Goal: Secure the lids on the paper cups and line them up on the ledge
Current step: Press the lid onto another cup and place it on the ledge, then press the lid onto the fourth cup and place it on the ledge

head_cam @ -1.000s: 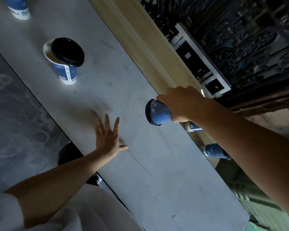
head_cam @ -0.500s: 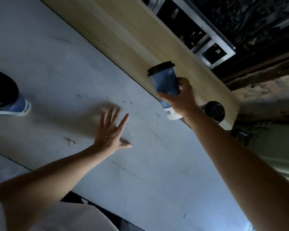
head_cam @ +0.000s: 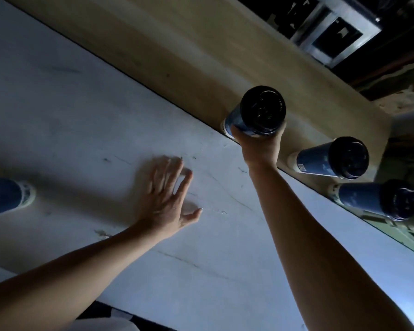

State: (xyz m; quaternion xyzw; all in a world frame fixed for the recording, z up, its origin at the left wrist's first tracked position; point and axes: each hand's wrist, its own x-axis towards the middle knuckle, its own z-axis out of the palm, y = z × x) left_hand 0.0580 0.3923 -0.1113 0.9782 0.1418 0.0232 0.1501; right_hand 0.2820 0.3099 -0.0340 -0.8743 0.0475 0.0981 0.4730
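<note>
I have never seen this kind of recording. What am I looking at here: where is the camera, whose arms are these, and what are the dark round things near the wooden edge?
No machine is here. A person wears one wide-angle camera on the head, looking forward and down, so the two bare arms are that person's own.

The left hand lies flat and open on the pale grey table, holding nothing. The right hand grips a blue paper cup closed with a black lid, at the table's far edge by the wooden ledge. I cannot tell whether that cup is set down yet.

The dark round things are lids seen from above. Two more lidded cups stand in a row to the right. At the left border, part of another blue cup shows; its top is cut off.
</note>
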